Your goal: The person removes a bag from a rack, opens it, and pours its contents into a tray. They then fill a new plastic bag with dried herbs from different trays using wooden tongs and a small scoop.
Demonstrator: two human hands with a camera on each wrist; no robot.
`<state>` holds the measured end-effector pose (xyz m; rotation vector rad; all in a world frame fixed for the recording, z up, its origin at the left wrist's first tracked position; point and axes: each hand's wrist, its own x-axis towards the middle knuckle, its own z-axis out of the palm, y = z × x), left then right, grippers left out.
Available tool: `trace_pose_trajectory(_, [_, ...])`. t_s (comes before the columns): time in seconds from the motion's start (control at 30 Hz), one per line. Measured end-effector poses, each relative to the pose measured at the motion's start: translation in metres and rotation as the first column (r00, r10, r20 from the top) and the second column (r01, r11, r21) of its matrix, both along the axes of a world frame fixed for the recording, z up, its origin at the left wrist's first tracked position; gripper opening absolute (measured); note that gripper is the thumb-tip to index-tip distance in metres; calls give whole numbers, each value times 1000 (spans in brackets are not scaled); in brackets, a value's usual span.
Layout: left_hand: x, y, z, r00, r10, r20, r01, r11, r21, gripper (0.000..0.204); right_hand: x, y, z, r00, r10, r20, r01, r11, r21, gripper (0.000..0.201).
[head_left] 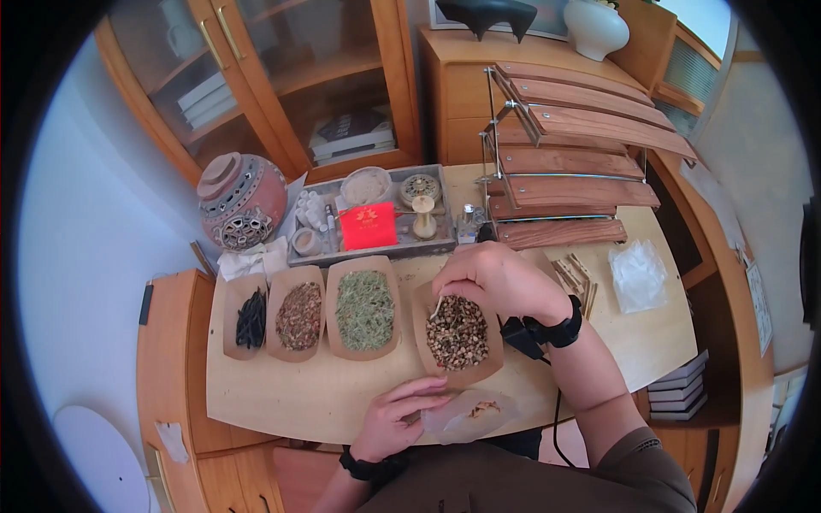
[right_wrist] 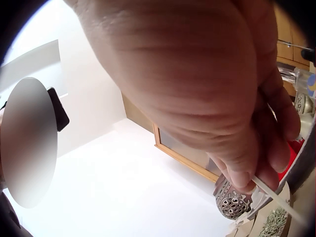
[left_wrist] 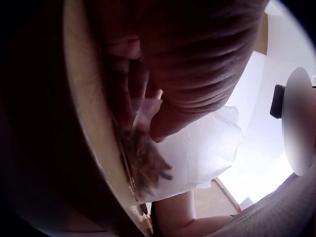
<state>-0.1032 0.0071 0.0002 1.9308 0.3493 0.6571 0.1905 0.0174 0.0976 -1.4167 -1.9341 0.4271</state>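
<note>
My right hand (head_left: 496,278) pinches the slim pale handle of a small spoon (right_wrist: 276,197) between thumb and fingers. The spoon dips toward a paper tray (head_left: 472,376) filled with chopped brown and cream dried herb pieces (head_left: 457,333). Low at the table's front edge, my left hand (head_left: 398,419) holds a translucent bag (head_left: 445,421) between thumb and fingers. Reddish-brown dried bits (left_wrist: 148,165) show through the bag's side. Left of the right hand's tray stand paper trays of green dried herb (head_left: 366,309), reddish-brown chips (head_left: 299,316) and dark sticks (head_left: 251,319).
Behind the paper trays, a grey wooden tray (head_left: 385,254) carries a red pouch (head_left: 368,226), small jars and a brass container. A patterned urn (head_left: 244,201) stands back left. To the right are a tiered wooden rack (head_left: 564,162), wooden clips (head_left: 575,278) and a clear plastic bag (head_left: 639,276).
</note>
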Motion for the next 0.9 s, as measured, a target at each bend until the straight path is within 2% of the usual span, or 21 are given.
trace_pose_trajectory(0.03, [0, 0, 0, 1000, -3, 8, 3, 1000, -5, 31, -1, -1, 3, 998, 67, -7, -67, 998, -19, 11])
trace_pose_trajectory(0.17, [0, 0, -1, 1000, -3, 3, 3, 1000, -12, 31, 1, -5, 7, 991, 133, -7, -133, 990, -44, 11])
trace_pose_trajectory(0.23, [0, -1, -1, 1000, -1, 14, 1, 1000, -20, 31, 4, -8, 11, 975, 224, -4, -224, 972, -78, 11])
trace_pose_trajectory(0.37, [1, -2, 2, 1000, 18, 0, -18, 999, -41, 24, 11, -15, 19, 968, 246, 50, -242, 967, -79, 12])
trace_pose_trajectory(0.47, [1, -1, 2, 1000, 13, -2, -14, 999, -36, 24, 17, -18, 26, 985, 169, -36, -170, 985, -36, 11])
trace_pose_trajectory(0.53, [1, -1, 1, 1000, 16, 9, -16, 1000, -26, 25, 20, -19, 34, 999, -32, 7, 32, 999, -20, 9])
trace_pose_trajectory(0.57, [1, -1, 1, 1000, 15, 10, -15, 1000, -27, 25, 22, -18, 31, 999, -32, 8, 33, 999, -21, 9])
trace_pose_trajectory(0.63, [2, -1, 4, 1000, 14, 7, -14, 1000, -25, 26, 27, -13, 20, 978, -208, 10, 207, 976, 74, 8])
trace_pose_trajectory(0.67, [1, 0, 3, 1000, 13, 7, -13, 1000, -27, 26, 27, -11, 17, 978, -209, 11, 208, 975, 72, 8])
trace_pose_trajectory(0.73, [-1, 1, 0, 1000, -14, 1, 14, 1000, -18, 43, 26, -7, 14, 934, -357, -1, 357, 933, -37, 10])
trace_pose_trajectory(0.9, [-1, 0, -1, 1000, -11, 1, 11, 999, -34, 45, 18, 0, -2, 926, -374, -53, 366, 923, -123, 13])
